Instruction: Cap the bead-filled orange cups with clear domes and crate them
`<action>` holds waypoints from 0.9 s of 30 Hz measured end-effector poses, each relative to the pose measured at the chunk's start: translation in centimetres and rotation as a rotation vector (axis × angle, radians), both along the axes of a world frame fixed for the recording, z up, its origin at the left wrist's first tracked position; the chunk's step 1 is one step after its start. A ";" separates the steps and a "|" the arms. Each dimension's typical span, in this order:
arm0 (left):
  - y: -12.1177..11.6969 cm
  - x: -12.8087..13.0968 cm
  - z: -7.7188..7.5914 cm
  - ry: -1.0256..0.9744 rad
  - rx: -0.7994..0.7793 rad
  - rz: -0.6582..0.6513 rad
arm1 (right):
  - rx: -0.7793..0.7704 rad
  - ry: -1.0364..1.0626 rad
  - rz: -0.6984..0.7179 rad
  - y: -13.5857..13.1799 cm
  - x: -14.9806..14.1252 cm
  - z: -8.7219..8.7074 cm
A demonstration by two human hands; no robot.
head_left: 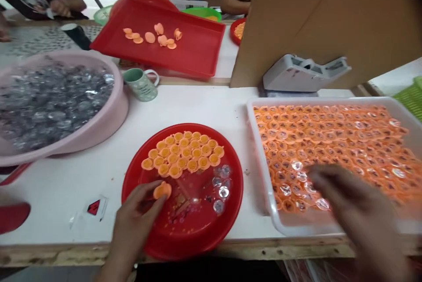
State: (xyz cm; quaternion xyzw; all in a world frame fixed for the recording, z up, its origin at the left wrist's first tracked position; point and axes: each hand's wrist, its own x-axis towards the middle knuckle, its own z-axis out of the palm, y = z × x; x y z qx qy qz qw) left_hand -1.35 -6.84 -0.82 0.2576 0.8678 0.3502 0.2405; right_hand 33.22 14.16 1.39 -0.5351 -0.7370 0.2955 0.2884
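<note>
Tabletop (252, 200) lies open between plate rim (239, 185) and tray edge (270, 198); left hand (135, 216) pinches orange piece (161, 190), right hand (359, 211) blurred, grip unclear.

We find one white table (211, 102) with a rough wooden near edge (263, 250). On its near middle we record a round red plate (211, 225) standing flat. To the right lies a long white tray (263, 168), apart from the plate. At far left stands a pink tub (102, 126); a red part shows beneath it, and we cannot tell what supports it. Just beside the tub we note a green mug (141, 88), upright. Near left, we observe a small clear packet (94, 207) with a red mark.
</note>
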 end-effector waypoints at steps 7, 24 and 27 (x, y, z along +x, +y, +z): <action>0.3 2.2 -2.2 -0.142 0.193 -0.087 | -0.023 -0.078 0.483 -9.8 -14.5 -4.9; 0.0 2.6 -3.3 -0.269 0.246 -0.202 | -0.375 -0.085 0.706 -10.6 -15.8 -6.3; 0.2 2.6 -2.6 -0.367 0.199 -0.185 | -0.630 0.165 0.572 -10.4 -15.6 -5.6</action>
